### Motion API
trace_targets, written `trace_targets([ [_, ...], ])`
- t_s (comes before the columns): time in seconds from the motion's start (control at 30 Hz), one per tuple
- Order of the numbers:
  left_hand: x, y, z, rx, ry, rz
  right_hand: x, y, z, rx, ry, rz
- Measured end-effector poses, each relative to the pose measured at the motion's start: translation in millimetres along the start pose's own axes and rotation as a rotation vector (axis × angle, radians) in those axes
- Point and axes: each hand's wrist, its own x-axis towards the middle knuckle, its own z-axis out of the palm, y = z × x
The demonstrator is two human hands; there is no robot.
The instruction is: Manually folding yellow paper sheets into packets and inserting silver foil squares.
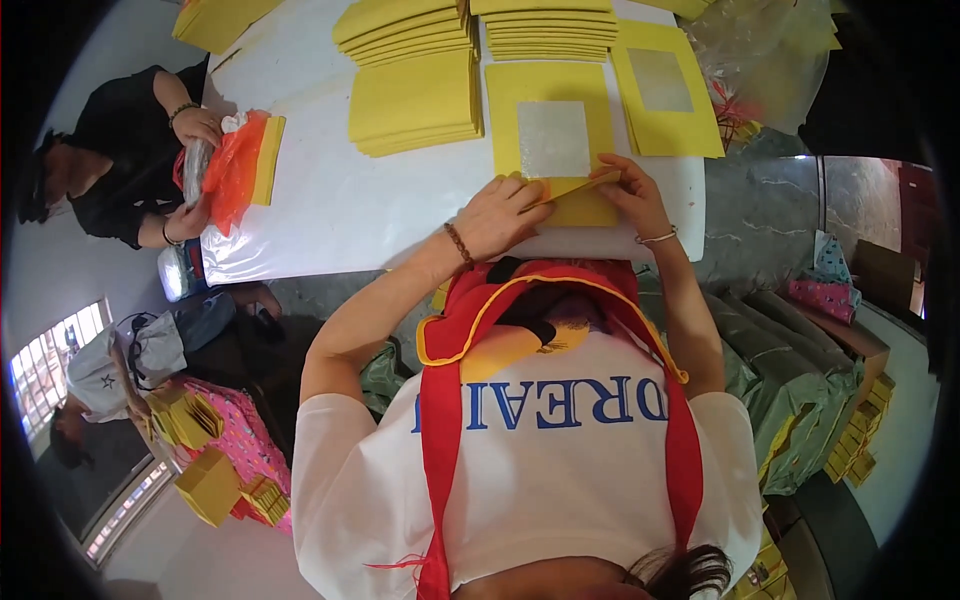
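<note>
A yellow paper sheet [505, 88] with a silver foil square [553, 140] lies in front of me at the table's near edge. Its near end is lifted in a narrow fold that runs between my hands. My left hand [498, 215] has its fingers curled together on the left end of that fold. At the other end, my right hand [636, 195] pinches the raised corner between thumb and fingers. Just right of it lies a second yellow sheet [640, 125] with its own silver square. My fingers partly cover the fold.
Stacks of yellow paper [415, 100] stand on the white-covered table [310, 225], with more behind. A clear plastic bag [765, 60] sits at the far right. On the left, a co-worker [110, 160] handles an orange plastic bag [235, 185]. Green wrapped bundles [800, 390] stand at my right.
</note>
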Motion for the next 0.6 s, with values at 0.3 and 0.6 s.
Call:
trace_targets([
  [0.3,1.7,-18.5,-2.2,-0.284,0.115,-0.034,-4.7,-7.5,-0.7,0.048,0.036,0.043],
  [0.6,-6.3,-15.3,-0.2,-0.166,0.203,0.036,7.1,5.0,2.4,0.019,-0.003,0.030],
])
